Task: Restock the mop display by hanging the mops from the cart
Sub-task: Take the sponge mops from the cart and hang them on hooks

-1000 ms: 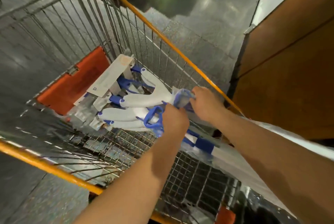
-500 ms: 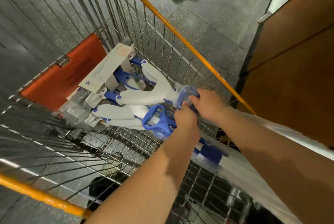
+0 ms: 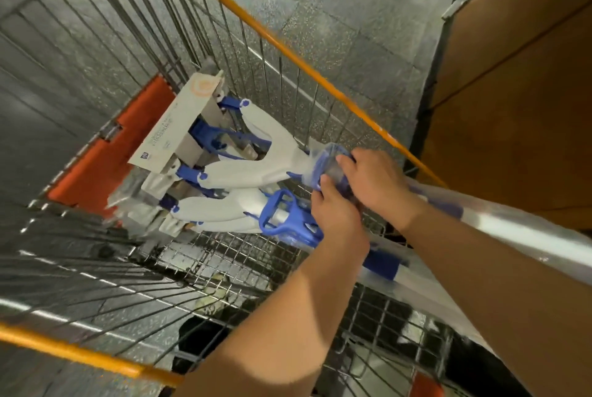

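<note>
Both hands close on the top mop [image 3: 256, 172], which lies in the cart [image 3: 320, 78] on a pile of other mops [image 3: 224, 207], its white forked head pointing toward the cart's far corner and its wrapped handle [image 3: 512, 223] running out over the cart's near end. The right hand [image 3: 374, 182] curls its fingers [image 3: 346, 161] over the blue collar [image 3: 326, 156], which is bagged in clear plastic. The left hand [image 3: 336, 214] grips the same neck just below it, thumb side up; how its fingers lie underneath is hidden. The step in hand looks like lifting this one mop free of the pile. The plastic wrap probably slides under the skin, so the grip is best taken on the hard collar rather than on loose film. The blue bracket [image 3: 285, 217] of the mop beneath sits right against the left hand and could snag, so raising the neck straight up before pulling it back should part the two. The fork tips lie near a cardboard sleeve [image 3: 179, 127] and close to the cart's wire side; keeping the head level as it comes out should stop them catching in the bars. One hand may then need to shift along the handle for balance.
</note>
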The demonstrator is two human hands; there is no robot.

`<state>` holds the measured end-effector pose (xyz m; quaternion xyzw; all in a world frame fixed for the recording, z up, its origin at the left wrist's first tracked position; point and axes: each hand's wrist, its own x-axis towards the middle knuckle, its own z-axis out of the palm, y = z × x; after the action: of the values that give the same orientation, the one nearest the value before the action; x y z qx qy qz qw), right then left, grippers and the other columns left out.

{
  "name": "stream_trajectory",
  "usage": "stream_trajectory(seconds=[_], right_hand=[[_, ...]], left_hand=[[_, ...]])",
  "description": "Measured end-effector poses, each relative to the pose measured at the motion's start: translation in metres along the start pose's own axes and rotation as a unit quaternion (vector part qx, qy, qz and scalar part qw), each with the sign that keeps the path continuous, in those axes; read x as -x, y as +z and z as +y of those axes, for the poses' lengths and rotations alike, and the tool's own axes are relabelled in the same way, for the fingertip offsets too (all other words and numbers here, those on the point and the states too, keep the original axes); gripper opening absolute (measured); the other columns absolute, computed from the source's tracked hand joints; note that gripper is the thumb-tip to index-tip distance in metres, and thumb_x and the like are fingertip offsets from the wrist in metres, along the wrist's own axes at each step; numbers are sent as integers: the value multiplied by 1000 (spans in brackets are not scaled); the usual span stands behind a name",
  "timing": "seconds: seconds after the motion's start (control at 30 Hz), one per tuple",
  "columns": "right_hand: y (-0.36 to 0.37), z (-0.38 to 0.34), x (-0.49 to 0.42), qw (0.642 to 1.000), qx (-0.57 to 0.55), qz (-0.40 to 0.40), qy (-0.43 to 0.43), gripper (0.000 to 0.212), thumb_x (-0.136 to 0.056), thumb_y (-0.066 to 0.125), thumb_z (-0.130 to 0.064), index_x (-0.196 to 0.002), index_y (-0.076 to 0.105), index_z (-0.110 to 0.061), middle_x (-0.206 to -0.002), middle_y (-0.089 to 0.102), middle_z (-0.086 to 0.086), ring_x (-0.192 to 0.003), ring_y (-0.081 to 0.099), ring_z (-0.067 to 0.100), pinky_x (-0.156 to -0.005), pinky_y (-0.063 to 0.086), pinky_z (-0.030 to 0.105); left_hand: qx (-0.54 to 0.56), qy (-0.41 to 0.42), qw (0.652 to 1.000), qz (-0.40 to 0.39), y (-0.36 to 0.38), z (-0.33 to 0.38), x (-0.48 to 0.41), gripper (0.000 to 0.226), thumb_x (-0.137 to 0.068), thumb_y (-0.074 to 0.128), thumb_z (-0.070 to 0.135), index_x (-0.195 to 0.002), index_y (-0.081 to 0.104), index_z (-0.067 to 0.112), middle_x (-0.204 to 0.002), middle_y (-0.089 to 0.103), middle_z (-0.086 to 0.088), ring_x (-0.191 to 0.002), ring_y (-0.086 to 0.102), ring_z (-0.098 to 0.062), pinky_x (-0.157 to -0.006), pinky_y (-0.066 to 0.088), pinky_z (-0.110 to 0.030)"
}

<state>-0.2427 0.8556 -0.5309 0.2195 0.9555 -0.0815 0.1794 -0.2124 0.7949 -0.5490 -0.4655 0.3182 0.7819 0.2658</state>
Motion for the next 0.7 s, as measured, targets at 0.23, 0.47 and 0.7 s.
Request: stream_trajectory(seconds=[0.23,0.47,0.7], right_hand=[[-64,-46,34,990,87,107,-10,45,-101,33,-41,-104,65,-9,-112,66,18,-104,60,36,-80,45,39],[-103,-67,87,968,163,192,10,45,-99,30,-46,-110,63,-17,-109,65,9,-103,62,31,-80,47,37],[-133,-80,154,966,18,253,53,45,-102,31,-42,-105,63,-9,-112,65,15,-104,60,34,-79,43,36]], left_hand=[[10,2,998,-69,2,42,54,36,-102,43,34,-129,54,13,-119,65,-14,-90,65,-24,-64,55,-30],[4,33,988,-154,-11,72,114,32,-102,45,31,-121,60,11,-112,68,-15,-87,67,-21,-64,57,-30],[-28,68,972,-223,-28,85,173,30,-101,46,31,-119,62,13,-100,71,-9,-85,68,-20,-66,57,-31]])
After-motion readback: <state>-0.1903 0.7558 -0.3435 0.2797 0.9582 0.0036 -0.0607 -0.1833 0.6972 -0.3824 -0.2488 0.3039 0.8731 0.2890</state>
